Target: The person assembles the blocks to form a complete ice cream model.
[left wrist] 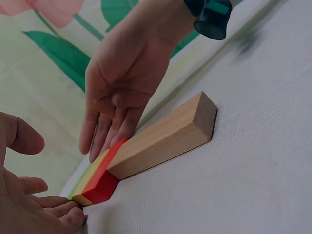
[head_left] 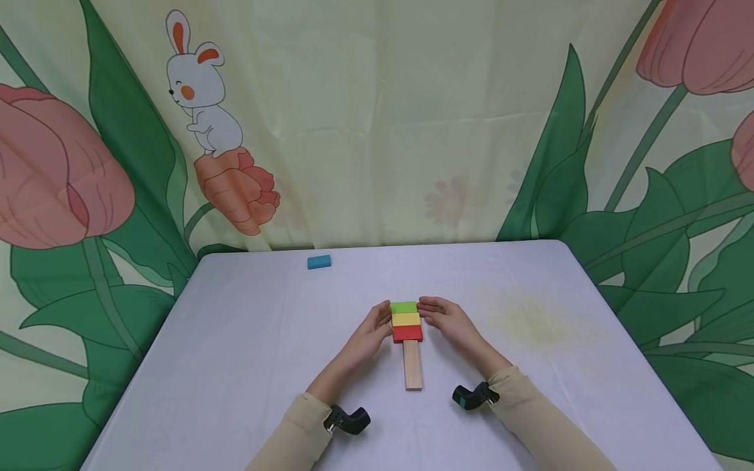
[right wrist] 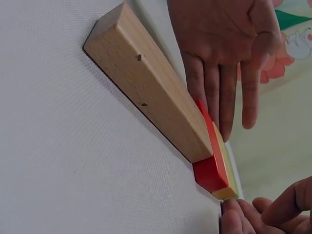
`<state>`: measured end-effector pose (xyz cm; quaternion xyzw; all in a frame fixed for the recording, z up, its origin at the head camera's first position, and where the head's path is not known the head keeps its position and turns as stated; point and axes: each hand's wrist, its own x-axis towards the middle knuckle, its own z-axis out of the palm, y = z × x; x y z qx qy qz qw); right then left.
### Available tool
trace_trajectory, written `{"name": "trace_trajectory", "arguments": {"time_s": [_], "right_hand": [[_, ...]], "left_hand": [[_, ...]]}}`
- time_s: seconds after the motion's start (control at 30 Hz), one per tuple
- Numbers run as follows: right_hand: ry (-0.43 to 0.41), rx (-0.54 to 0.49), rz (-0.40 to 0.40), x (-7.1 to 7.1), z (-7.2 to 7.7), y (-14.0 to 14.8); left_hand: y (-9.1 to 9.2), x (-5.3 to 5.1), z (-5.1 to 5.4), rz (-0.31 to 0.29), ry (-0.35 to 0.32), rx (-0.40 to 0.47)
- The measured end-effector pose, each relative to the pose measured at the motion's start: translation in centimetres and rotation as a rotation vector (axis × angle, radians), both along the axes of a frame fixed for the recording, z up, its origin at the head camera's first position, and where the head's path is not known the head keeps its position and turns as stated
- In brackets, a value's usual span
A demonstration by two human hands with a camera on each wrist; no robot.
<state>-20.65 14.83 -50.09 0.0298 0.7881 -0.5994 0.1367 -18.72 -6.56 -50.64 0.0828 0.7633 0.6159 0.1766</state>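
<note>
Green (head_left: 403, 307), yellow (head_left: 406, 319) and red (head_left: 408, 333) blocks lie flat against one another, stacked crosswise on the table. A long bare wooden block (head_left: 412, 365) runs from the red one toward the person. At the blocks' left ends is the left hand (head_left: 372, 330), its fingers fairly straight and its fingertips at or against them. Along the opposite ends lies the right hand (head_left: 449, 325), palm inward, fingers extended. In the left wrist view, the left fingertips (left wrist: 63, 209) meet the ends of the yellow and green blocks. Neither hand grips anything.
A blue block (head_left: 319, 261) lies apart near the table's far edge, left of centre. White cloth covers the table (head_left: 235, 366). Behind it hangs a curtain (head_left: 377, 131) printed with tulips and a rabbit. Each wrist wears a small black camera (head_left: 349, 420).
</note>
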Motion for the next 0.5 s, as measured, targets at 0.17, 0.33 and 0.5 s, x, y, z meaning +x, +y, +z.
{"name": "trace_trajectory", "arguments": {"time_s": [0.17,0.33,0.5], "right_hand": [[0.082,0.115,-0.015,0.7,-0.1,0.5],[0.129,0.244,0.021,2.1,-0.1,0.8],[0.124,0.317,0.085,2.8,0.0,0.6]], "left_hand": [[-0.3,0.1,-0.1,-0.002,-0.004,-0.012],[-1.0,0.0,-0.2,-0.004,0.010,-0.031],[-1.8,-0.4,-0.2,0.001,0.027,-0.062]]}}
